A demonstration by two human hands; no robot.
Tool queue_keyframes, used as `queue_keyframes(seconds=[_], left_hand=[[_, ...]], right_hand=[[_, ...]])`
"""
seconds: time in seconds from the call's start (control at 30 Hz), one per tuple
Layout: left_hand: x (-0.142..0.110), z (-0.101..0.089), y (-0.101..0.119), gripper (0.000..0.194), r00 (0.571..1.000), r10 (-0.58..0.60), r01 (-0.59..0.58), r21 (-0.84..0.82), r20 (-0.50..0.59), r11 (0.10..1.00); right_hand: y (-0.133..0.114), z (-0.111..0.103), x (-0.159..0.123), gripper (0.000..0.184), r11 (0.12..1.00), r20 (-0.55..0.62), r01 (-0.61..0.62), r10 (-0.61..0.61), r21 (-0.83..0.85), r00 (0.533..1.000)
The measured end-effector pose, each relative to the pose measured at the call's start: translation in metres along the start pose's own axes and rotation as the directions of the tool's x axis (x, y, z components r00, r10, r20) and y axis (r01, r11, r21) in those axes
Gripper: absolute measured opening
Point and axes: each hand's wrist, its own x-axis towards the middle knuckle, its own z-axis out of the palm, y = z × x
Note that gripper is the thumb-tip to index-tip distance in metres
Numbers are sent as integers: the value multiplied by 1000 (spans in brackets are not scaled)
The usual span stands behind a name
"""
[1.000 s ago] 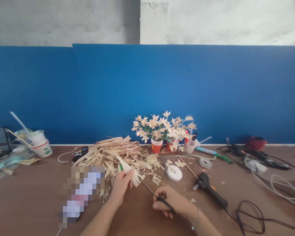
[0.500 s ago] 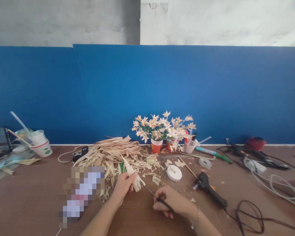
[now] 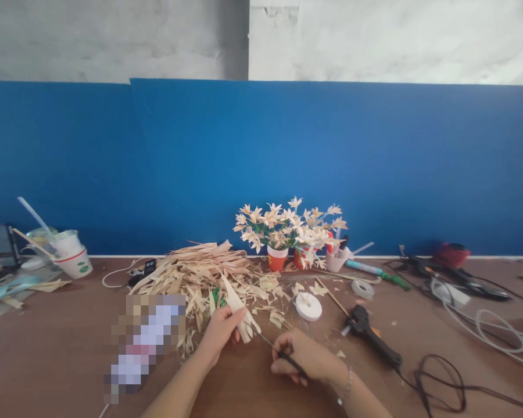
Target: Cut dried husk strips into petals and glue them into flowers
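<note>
Thumb and fingers of the left hand (image 3: 220,335) close in a pinch on a pale husk piece (image 3: 237,307), held just in front of the husk pile (image 3: 196,266), broad end toward the scissors (image 3: 281,352). The right hand (image 3: 303,348) curls round their handles, blade tips at the husk's edge above the desk (image 3: 253,389). Clean cuts would likely come from pinching near the blades, fingertips clear, and snipping short of the narrow tip.

hands (image 3: 224,331) before flowers (image 3: 283,220) | flowers in cups (image 3: 278,260) (partition (image 3: 244,157) behind) | strip heap (image 3: 192,268) to their left | glue gun (image 3: 372,338) right
</note>
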Motion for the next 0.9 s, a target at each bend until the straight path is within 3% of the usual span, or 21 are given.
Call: queue_keyframes(seconds=[0.23,0.4,0.57,0.9], left_hand=[[-2,-1,3,24,1000,-9,12,-97,23,995],[-1,0,7,30,996,37,-55,-238,-82,970],[-4,3,10,34,989,-2,-56,-382,-149,923],[-8,12,9,34,989,37,-81,-316,-143,945]], right_hand=[[0,-2,0,20,1000,-15,-28,28,3,999],[2,-1,2,33,990,38,45,-51,136,998],[0,5,1,39,977,61,109,-122,184,991],[-19,17,-4,40,987,-30,85,-82,137,996]])
